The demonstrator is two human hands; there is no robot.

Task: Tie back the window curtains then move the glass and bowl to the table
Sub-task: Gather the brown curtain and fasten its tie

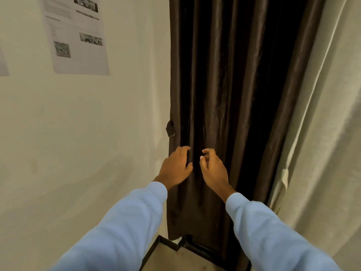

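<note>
Dark brown satin curtain (224, 85) hangs full length, ungathered, between the cream wall (78, 133) on the left and a pale curtain (322, 133) on the right. Printed sheet (78, 36) taped high on the wall. Blue sleeves reach in from below. Left hand (175, 166) at the curtain's wall-side edge: fingers bent, tips on the cloth, thumb apart, no fold seen gathered. Right hand (214, 169) just beside it in front of the cloth: fingers loosely curled and spread, holding nothing. Small dark strap (170, 128) juts from the curtain edge just above the left hand, likely the tie-back. Step in hand, by my reading: the start of tying back. Next move calls for bunching the folds together, then bringing the strap round them. Glass, bowl and desk not in view.
</note>
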